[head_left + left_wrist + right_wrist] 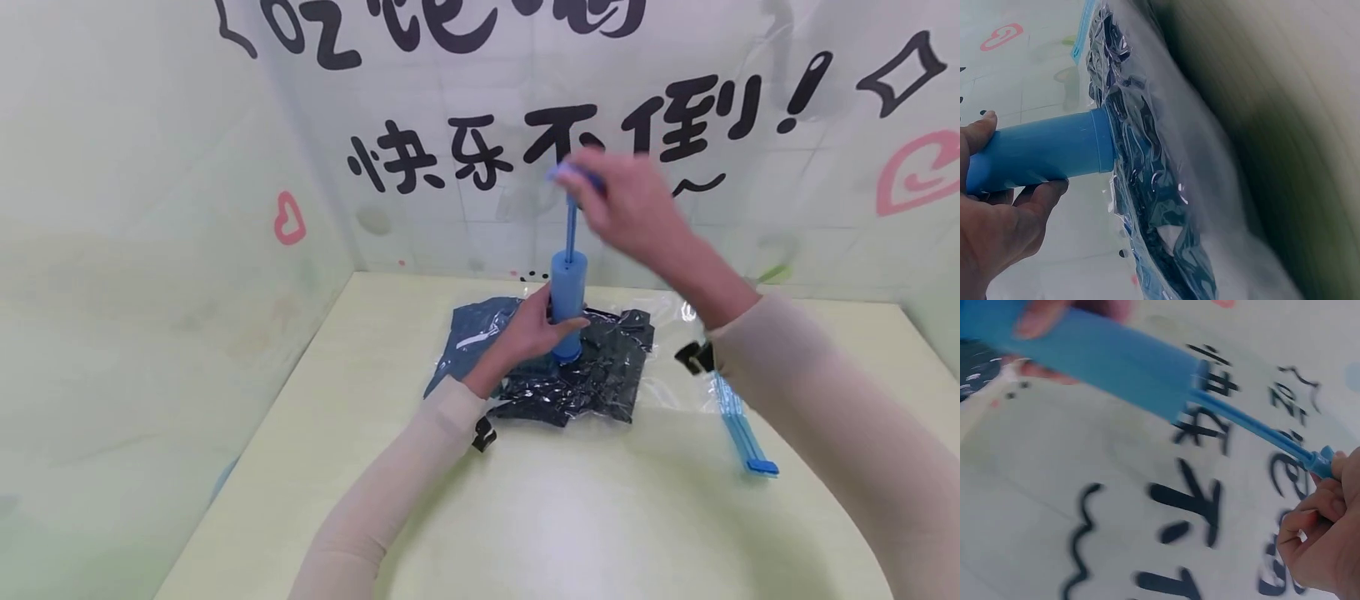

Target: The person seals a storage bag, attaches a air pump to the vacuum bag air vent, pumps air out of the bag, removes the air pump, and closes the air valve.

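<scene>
A blue hand pump stands upright on a clear vacuum storage bag with dark, crumpled contents. My left hand grips the pump's barrel near its lower half, fingers and thumb curled round it. Above, my right hand holds the pump's handle, with the rod drawn well out of the barrel. In the left wrist view, the foot of the pump meets the bag's wrinkled film. The right wrist view shows the fingers of my right hand curled at the handle end.
A flattened clear-and-blue plastic piece with a blue slider lies on the pale table to the right, partly behind my right forearm. Printed wall sheeting rises behind the table, and a side wall stands left.
</scene>
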Available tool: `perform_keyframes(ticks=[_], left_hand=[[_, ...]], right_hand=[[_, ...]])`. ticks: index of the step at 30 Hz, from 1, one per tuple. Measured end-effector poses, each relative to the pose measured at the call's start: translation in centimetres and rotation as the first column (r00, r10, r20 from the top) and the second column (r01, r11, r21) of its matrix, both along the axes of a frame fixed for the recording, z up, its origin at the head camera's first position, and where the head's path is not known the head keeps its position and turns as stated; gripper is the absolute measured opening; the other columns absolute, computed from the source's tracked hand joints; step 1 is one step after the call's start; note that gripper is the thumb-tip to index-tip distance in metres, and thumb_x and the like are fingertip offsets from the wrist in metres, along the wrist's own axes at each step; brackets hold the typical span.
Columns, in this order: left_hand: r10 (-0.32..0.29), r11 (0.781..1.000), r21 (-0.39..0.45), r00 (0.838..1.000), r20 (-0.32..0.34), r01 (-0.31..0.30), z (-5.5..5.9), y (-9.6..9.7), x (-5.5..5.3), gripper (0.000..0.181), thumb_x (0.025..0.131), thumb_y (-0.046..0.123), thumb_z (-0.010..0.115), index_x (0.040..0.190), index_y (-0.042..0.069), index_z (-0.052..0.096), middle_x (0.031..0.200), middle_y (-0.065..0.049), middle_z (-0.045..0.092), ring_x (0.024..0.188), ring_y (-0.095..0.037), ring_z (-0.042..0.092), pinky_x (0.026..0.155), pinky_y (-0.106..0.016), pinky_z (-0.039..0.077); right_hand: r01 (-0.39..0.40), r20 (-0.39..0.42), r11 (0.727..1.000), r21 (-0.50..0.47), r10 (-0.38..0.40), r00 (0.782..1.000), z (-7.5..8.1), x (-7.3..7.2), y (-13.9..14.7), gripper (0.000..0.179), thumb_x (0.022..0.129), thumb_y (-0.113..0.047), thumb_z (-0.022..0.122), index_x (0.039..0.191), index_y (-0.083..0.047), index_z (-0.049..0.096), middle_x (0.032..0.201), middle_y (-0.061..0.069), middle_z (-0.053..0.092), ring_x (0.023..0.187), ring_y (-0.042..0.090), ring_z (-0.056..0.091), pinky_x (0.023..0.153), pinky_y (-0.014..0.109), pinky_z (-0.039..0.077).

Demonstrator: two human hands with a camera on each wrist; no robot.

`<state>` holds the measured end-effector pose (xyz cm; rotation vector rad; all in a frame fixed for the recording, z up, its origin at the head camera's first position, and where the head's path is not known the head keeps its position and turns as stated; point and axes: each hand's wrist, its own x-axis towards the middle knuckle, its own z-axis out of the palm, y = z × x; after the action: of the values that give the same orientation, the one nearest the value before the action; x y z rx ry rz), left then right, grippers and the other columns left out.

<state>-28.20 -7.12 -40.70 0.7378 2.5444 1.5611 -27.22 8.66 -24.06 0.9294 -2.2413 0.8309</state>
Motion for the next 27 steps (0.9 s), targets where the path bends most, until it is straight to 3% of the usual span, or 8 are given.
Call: perform_keyframes(ticks=[3, 7, 12, 18, 21, 24, 26, 27], left_hand=[[-0.007, 1.0, 0.001, 1.0, -0.005, 0.007, 0.0, 0.0, 0.0, 0.061, 0.098, 0.018, 0.072, 0.149, 0.003, 0.042, 0.129, -0.016, 0.06, 0.118, -0.029, 0.061, 0.096, -0.037, 0.05], [-0.016, 0.999, -0.031, 1.0, -0.025, 0.016, 0.1, 0.0, 0.1, 0.065, 0.098, 0.02, 0.072, 0.152, 0.004, 0.039, 0.133, -0.016, 0.058, 0.121, -0.028, 0.059, 0.097, -0.037, 0.049], [-0.014, 1.0, -0.023, 1.0, -0.022, 0.013, 0.2, -0.1, 0.2, 0.064, 0.098, 0.019, 0.071, 0.151, 0.002, 0.039, 0.135, -0.018, 0.057, 0.122, -0.029, 0.058, 0.098, -0.037, 0.048], [-0.022, 0.998, -0.057, 1.0, -0.017, 0.021, 0.4, -0.3, 0.2, 0.071, 0.1, 0.023, 0.069, 0.157, 0.003, 0.031, 0.144, -0.018, 0.052, 0.128, -0.028, 0.055, 0.1, -0.034, 0.046], [-0.046, 0.994, -0.099, 0.999, 0.005, 0.046, 0.4, -0.5, 0.2, 0.075, 0.101, 0.027, 0.067, 0.159, 0.002, 0.027, 0.147, -0.02, 0.049, 0.13, -0.03, 0.053, 0.102, -0.035, 0.045], [-0.096, 0.966, -0.237, 0.994, 0.045, 0.104, 0.2, -1.1, 0.5, 0.08, 0.101, 0.028, 0.066, 0.159, -0.003, 0.021, 0.149, -0.023, 0.045, 0.133, -0.032, 0.05, 0.105, -0.037, 0.042], [-0.129, 0.92, -0.366, 0.99, 0.06, 0.142, -0.3, -1.7, 0.8, 0.08, 0.101, 0.028, 0.067, 0.158, -0.005, 0.021, 0.15, -0.024, 0.044, 0.135, -0.033, 0.048, 0.108, -0.038, 0.039], [-0.133, 0.884, -0.445, 0.989, 0.058, 0.145, -0.6, -1.9, 1.0, 0.08, 0.101, 0.03, 0.067, 0.158, -0.005, 0.021, 0.152, -0.023, 0.042, 0.138, -0.033, 0.044, 0.111, -0.04, 0.036]], right_hand=[[-0.009, 0.079, 0.994, 0.104, 0.001, 0.997, -3.5, -0.1, 0.4, 0.025, 0.107, -0.021, 0.056, 0.104, -0.001, 0.071, 0.063, 0.002, 0.05, 0.049, 0.015, 0.04, 0.052, 0.031, 0.037], [0.004, 0.12, 0.996, 0.084, -0.014, 0.993, -6.6, 0.2, 0.9, 0.021, 0.107, -0.019, 0.057, 0.112, -0.002, 0.069, 0.064, 0.002, 0.052, 0.051, 0.018, 0.043, 0.054, 0.037, 0.037], [0.049, 0.183, 0.998, 0.032, -0.054, 0.982, -7.6, 0.3, 0.8, 0.034, 0.102, -0.03, 0.065, 0.121, -0.002, 0.064, 0.069, 0.006, 0.055, 0.055, 0.023, 0.047, 0.053, 0.039, 0.038], [0.219, 0.378, 0.973, 0.073, -0.23, 0.897, -8.6, 0.6, 0.2, 0.059, 0.091, -0.056, 0.071, 0.11, -0.002, 0.058, 0.073, 0.009, 0.058, 0.06, 0.025, 0.053, 0.052, 0.038, 0.04], [0.241, 0.388, 0.968, 0.066, -0.248, 0.888, -8.9, 0.7, 0.0, 0.057, 0.089, -0.058, 0.071, 0.101, -0.004, 0.059, 0.071, 0.008, 0.057, 0.06, 0.025, 0.052, 0.053, 0.038, 0.039], [0.252, 0.373, 0.966, 0.056, -0.254, 0.892, -9.0, 1.0, 0.0, 0.054, 0.089, -0.058, 0.072, 0.096, -0.005, 0.057, 0.069, 0.007, 0.055, 0.058, 0.024, 0.05, 0.052, 0.037, 0.037], [0.268, 0.364, 0.961, 0.066, -0.273, 0.89, -9.0, 1.1, 0.0, 0.054, 0.089, -0.058, 0.071, 0.092, -0.006, 0.055, 0.067, 0.006, 0.054, 0.056, 0.024, 0.049, 0.051, 0.037, 0.036], [0.279, 0.363, 0.958, 0.07, -0.285, 0.887, -8.9, 1.2, 0.0, 0.054, 0.089, -0.058, 0.071, 0.09, -0.007, 0.055, 0.066, 0.006, 0.053, 0.055, 0.024, 0.049, 0.05, 0.037, 0.036]])
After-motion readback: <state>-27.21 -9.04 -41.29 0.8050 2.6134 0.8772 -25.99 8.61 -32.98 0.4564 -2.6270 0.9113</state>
